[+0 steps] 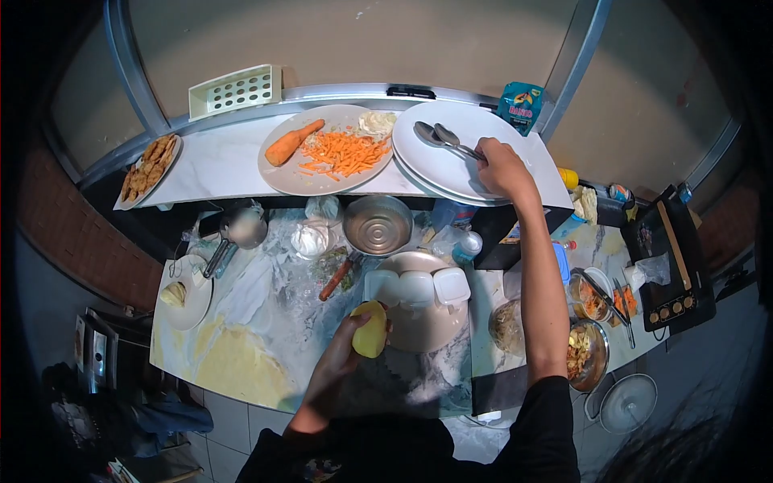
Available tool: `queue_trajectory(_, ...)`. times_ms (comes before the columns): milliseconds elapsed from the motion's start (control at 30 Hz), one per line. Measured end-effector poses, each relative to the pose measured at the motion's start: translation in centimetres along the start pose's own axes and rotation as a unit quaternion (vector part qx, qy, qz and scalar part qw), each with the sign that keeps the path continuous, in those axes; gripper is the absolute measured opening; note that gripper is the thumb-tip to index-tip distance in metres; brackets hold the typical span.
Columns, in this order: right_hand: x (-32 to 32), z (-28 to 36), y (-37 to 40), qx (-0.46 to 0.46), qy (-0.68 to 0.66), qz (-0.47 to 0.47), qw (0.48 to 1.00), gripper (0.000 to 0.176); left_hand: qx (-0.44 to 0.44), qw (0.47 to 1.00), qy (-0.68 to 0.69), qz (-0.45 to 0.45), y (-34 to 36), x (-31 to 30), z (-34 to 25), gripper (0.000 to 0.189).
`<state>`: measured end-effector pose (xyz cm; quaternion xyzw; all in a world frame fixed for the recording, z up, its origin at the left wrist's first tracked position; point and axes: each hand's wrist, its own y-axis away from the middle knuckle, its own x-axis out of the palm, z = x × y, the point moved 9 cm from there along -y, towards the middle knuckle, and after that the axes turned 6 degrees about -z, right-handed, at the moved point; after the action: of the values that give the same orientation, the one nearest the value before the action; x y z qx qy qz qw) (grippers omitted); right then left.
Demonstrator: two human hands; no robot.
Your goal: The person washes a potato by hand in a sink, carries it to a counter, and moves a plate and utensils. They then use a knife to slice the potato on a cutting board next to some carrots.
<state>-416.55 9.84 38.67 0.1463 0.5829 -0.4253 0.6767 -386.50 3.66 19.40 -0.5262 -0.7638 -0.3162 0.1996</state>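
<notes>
My left hand (pixel 350 342) is wrapped round a peeled yellow potato-like piece (pixel 370 330), low over the marble counter. On the raised shelf, my right hand (pixel 501 167) is closed at the handle end of a spoon (pixel 448 137), over a stack of white plates (pixel 475 121). A second spoon (pixel 427 131) lies beside it on the top plate. Just beyond my left hand, white blocks or containers (pixel 416 288) rest on a round plate (pixel 427 334).
Left of the white plates, a plate (pixel 278 179) holds a carrot (pixel 295 143) and orange shreds (pixel 342 153). Below the shelf are a metal bowl (pixel 378 226), a brown-handled tool (pixel 334 282) and a small pan (pixel 245 227). Several bowls and a black stove (pixel 668 258) stand right.
</notes>
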Motion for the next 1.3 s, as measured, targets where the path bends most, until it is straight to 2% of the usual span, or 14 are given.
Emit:
queue_trajectory(67,-1.7,0.4,0.9,-0.013,-0.046,-0.056,0.997,0.018,0.004,1.0,0.002,0.013,0.1,0.3,0.1,0.043)
queue_trajectory(100,-3.0,0.9,1.8,-0.063,-0.067,-0.116,0.989,0.018,0.007,1.0,-0.002,-0.015,0.3,0.4,-0.3,0.043)
queue_trajectory(133,-3.1,0.7,2.7,-0.061,-0.066,-0.115,0.989,0.018,0.009,0.999,-0.005,-0.044,0.5,0.2,-0.4,0.044)
queue_trajectory(200,-6.3,2.4,5.4,-0.161,-0.077,-0.23,0.957,0.02,0.01,0.998,-0.005,-0.054,0.5,-0.1,-0.3,0.044)
queue_trajectory(233,-7.1,3.2,6.8,-0.161,-0.077,-0.228,0.957,0.02,0.012,0.998,-0.006,-0.065,0.6,-0.4,-0.2,0.044)
queue_trajectory(433,-7.3,6.5,15.5,-0.109,-0.233,-0.074,0.963,0.027,0.001,0.997,0.009,-0.081,0.7,-2.6,0.8,0.044)
queue_trajectory(567,-2.1,6.2,18.9,-0.081,-0.277,-0.039,0.957,0.026,0.002,0.996,-0.01,-0.089,0.9,-2.9,0.8,0.044)
queue_trajectory(733,8.3,3.3,19.8,-0.082,-0.243,0.017,0.966,0.026,0.008,0.994,-0.021,-0.105,1.3,-2.1,0.7,0.044)
queue_trajectory(867,13.1,1.5,20.1,-0.055,-0.229,0.018,0.972,0.026,-0.008,0.995,-0.024,-0.099,0.8,-3.2,2.2,0.043)
queue_trajectory(967,15.2,0.9,20.1,-0.074,-0.217,0.045,0.972,0.026,-0.017,0.995,-0.022,-0.091,0.7,-3.5,2.9,0.043)
queue_trajectory(1067,15.5,1.4,20.0,-0.151,-0.198,0.039,0.968,0.031,-0.025,0.994,-0.014,-0.106,0.8,-3.8,3.2,0.044)
queue_trajectory(1133,15.7,2.1,19.8,-0.176,-0.181,0.076,0.965,0.042,-0.028,0.992,-0.004,-0.125,1.1,-3.7,3.1,0.045)
queue_trajectory(1267,15.9,1.6,19.2,-0.218,-0.147,0.049,0.963,0.039,-0.037,0.989,0.0,-0.14,1.1,-3.7,3.4,0.046)
queue_trajectory(1300,16.4,1.6,19.0,-0.22,-0.157,0.082,0.959,0.037,-0.036,0.99,-0.009,-0.135,1.0,-3.7,3.4,0.046)
